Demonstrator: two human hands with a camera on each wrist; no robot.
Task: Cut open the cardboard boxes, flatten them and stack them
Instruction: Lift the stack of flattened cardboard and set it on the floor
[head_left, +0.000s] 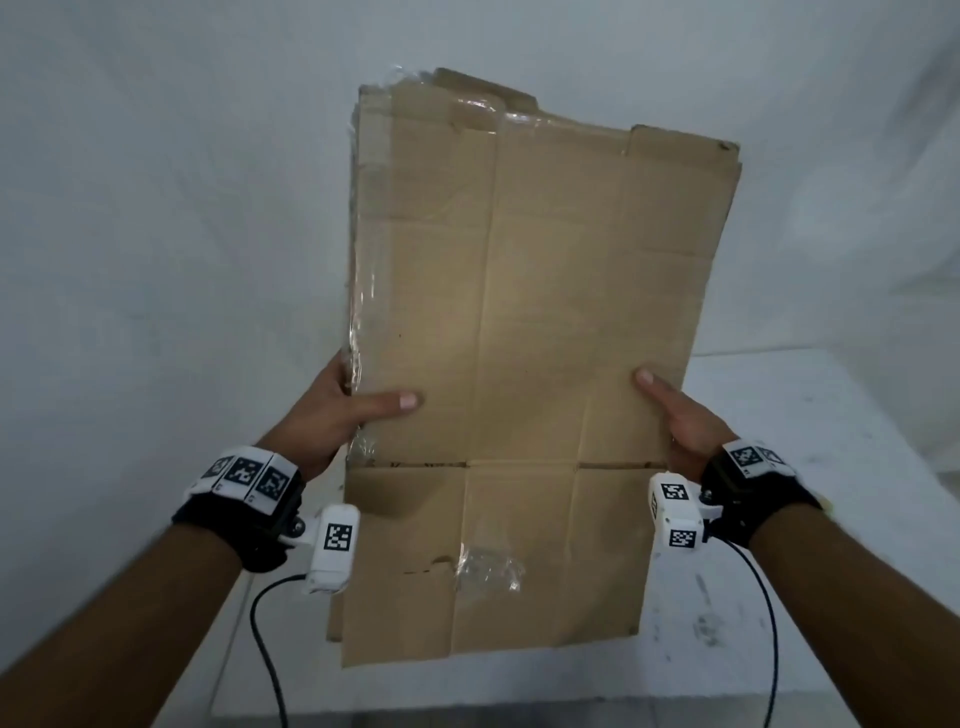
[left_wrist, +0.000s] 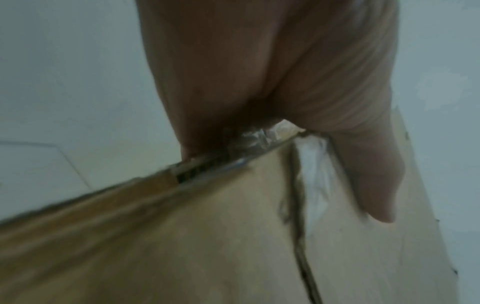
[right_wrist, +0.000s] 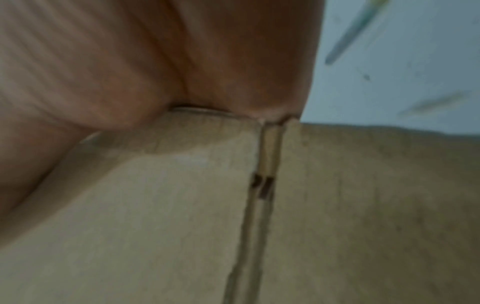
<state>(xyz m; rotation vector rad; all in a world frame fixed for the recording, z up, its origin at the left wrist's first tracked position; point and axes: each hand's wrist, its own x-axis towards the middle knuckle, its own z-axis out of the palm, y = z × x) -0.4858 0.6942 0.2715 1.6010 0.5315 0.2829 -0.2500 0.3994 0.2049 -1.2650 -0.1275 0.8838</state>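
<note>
Flattened cardboard box held up centre, left hand & right hand gripping its side edges, thumbs on front, fingers hidden behind, white table near right, wrist views blurry.

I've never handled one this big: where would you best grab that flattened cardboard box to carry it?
Probably by its two long side edges, near mid-height, one hand from each side. The flattened cardboard box is wide, thin and floppy, so the left hand and right hand pinching opposite edges, thumbs on the front, keep it steady.
</note>
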